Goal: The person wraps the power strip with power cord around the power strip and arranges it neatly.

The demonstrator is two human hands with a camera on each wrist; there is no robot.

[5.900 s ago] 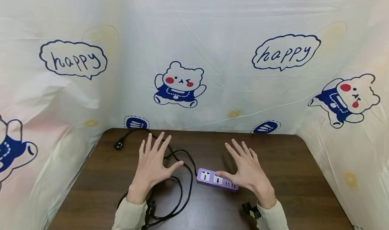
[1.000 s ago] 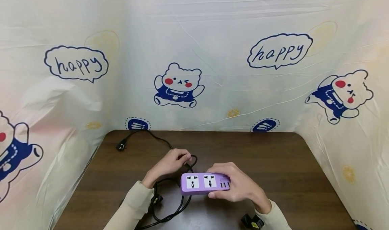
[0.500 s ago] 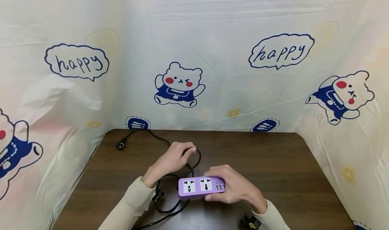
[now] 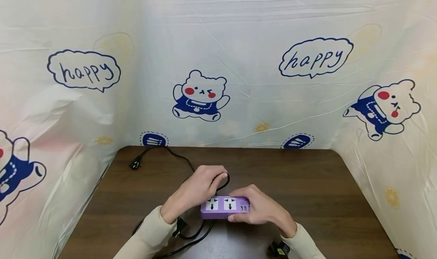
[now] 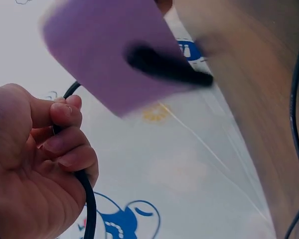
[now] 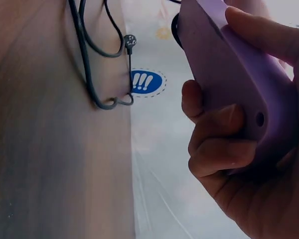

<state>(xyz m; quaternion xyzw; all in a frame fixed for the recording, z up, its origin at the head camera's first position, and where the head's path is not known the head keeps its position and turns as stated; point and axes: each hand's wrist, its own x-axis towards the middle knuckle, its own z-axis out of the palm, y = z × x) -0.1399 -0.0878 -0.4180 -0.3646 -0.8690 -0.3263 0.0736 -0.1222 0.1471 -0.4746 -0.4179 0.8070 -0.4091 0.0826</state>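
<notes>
My right hand [image 4: 261, 207] grips the right end of a purple power strip [image 4: 222, 215], thumb on the near side and fingers around the far side. White sockets and USB ports face up. In the right wrist view the power strip [image 6: 229, 69] is held clear of the table, fingers curled beneath it. My left hand [image 4: 196, 187] pinches the strip's black cord [image 4: 228, 180] just beyond the strip's left end. The left wrist view shows the cord [image 5: 90, 209] running through the curled fingers [image 5: 72, 142]. Part of the strip's left end is behind the left hand.
The cord's black plug [image 4: 135, 163] lies at the table's far left corner. Loops of cord [image 4: 196, 240] lie on the brown table [image 4: 307, 183] near the left forearm. A printed curtain [image 4: 239, 42] encloses the back and sides.
Earlier both hands were spread over the table with the power strip lying there. Now the strip is lifted in the right hand, shifted slightly left; the left hand has drawn the cord rightward.
</notes>
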